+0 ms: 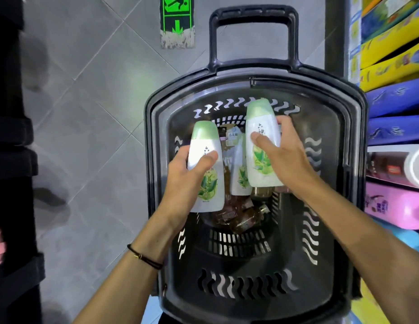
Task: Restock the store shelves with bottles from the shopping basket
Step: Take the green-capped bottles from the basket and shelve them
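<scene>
A black shopping basket (344, 174) with a tall pull handle stands on the floor below me. My left hand (182, 181) grips a white bottle with a green cap and leaf label (205, 148), held over the basket's left side. Over the right side, my right hand (281, 157) grips a second white, green-capped bottle (262, 127) of the same kind. Deeper in the basket lie a third white leaf-label bottle (241, 174) and several brown bottles (241, 216).
Store shelves on the right hold blue packs (395, 129), yellow boxes (391, 47), a pink bottle (395, 206) and dark bottles (386, 167). A dark shelf unit (12, 160) runs along the left edge. Grey floor tiles and a green exit marker (177, 19) lie between.
</scene>
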